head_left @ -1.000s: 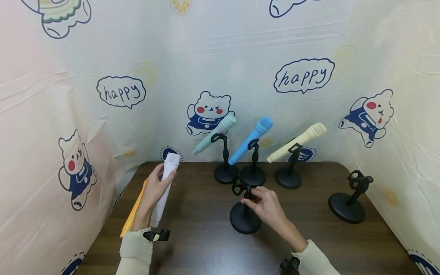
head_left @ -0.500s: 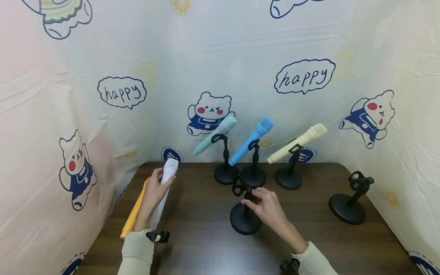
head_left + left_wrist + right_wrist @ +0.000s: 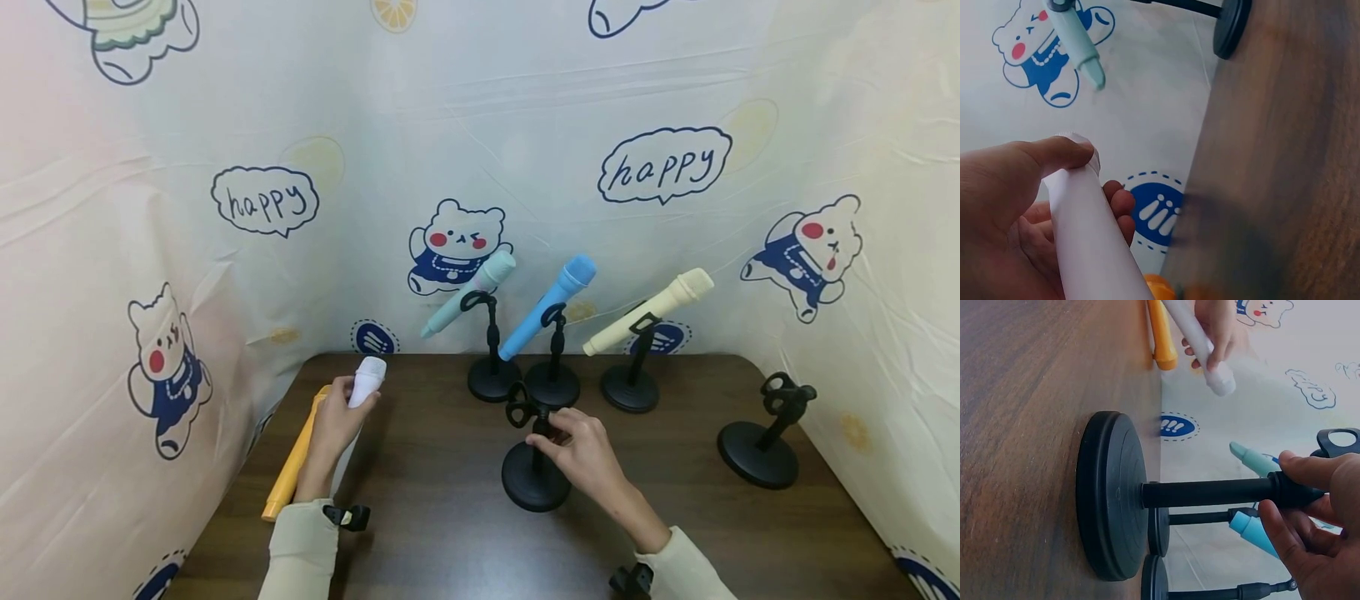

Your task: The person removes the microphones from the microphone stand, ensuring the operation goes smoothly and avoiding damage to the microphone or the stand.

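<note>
My left hand (image 3: 333, 437) grips a white microphone (image 3: 368, 380) at the left of the head view. In the left wrist view the thumb lies along the upper body of the microphone (image 3: 1091, 231) and fingers curl behind it; the wrist hides its lower end in the head view. My right hand (image 3: 588, 450) pinches the neck of a black microphone stand (image 3: 536, 485), just below its clip. That stand is upright near mid-table, its ring clip holding nothing. In the right wrist view its round base (image 3: 1116, 494) is at the wooden surface.
An orange microphone (image 3: 294, 462) lies left of my left hand. Behind, stands carry a mint microphone (image 3: 468, 293), a blue microphone (image 3: 549, 307) and a cream microphone (image 3: 648, 312). Another black stand (image 3: 757, 454), its clip vacant, is at the right of the table (image 3: 450, 542).
My left hand has tipped the white microphone, its head moving slightly down and toward me in the head view. My right hand and the stand it holds stay in place.
</note>
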A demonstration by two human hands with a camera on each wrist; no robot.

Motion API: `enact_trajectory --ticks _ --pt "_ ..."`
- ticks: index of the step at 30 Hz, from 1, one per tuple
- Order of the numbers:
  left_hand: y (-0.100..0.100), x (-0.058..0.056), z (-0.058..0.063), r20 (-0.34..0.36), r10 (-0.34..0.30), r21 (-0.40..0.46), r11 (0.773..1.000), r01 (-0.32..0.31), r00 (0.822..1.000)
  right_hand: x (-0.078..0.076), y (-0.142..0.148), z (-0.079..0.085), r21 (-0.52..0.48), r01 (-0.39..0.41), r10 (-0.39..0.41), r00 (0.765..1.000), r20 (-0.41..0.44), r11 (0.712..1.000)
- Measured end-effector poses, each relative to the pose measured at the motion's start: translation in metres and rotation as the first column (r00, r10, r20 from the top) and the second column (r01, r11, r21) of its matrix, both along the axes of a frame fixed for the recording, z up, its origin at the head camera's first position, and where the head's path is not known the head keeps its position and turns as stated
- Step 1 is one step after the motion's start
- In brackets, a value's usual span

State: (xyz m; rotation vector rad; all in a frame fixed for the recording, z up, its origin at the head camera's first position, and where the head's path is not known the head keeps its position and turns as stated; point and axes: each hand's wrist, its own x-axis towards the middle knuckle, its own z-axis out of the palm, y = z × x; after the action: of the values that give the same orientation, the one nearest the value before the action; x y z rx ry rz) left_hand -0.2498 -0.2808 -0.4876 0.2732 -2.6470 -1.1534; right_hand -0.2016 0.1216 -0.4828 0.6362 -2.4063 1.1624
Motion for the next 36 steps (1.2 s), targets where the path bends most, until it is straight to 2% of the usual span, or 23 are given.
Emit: enact_trajectory --ticks 12,26,30,36 --pt "-0.006 -0.001 -0.017 0.059 0.077 -0.136 0.988 -0.068 0.995 0.000 -0.001 0.000 -0.003 -0.004 0.004 1.000 -0.007 1.000" --pt "-0.011 -0.001 -0.032 0.103 0.133 -0.205 0.973 -0.110 0.986 0.000 0.000 -0.001 -0.006 -0.004 0.004 1.000 -0.016 1.000" --pt "-0.010 0.000 -0.036 0.092 0.152 -0.229 0.965 -0.128 0.984 0.000 0.000 -0.002 -0.008 -0.003 0.003 1.000 -0.020 1.000" --pt "-0.009 0.002 -0.043 0.035 0.182 -0.261 0.951 -0.167 0.983 0.000 0.000 -0.002 -0.012 -0.005 0.005 1.000 -0.019 1.000"
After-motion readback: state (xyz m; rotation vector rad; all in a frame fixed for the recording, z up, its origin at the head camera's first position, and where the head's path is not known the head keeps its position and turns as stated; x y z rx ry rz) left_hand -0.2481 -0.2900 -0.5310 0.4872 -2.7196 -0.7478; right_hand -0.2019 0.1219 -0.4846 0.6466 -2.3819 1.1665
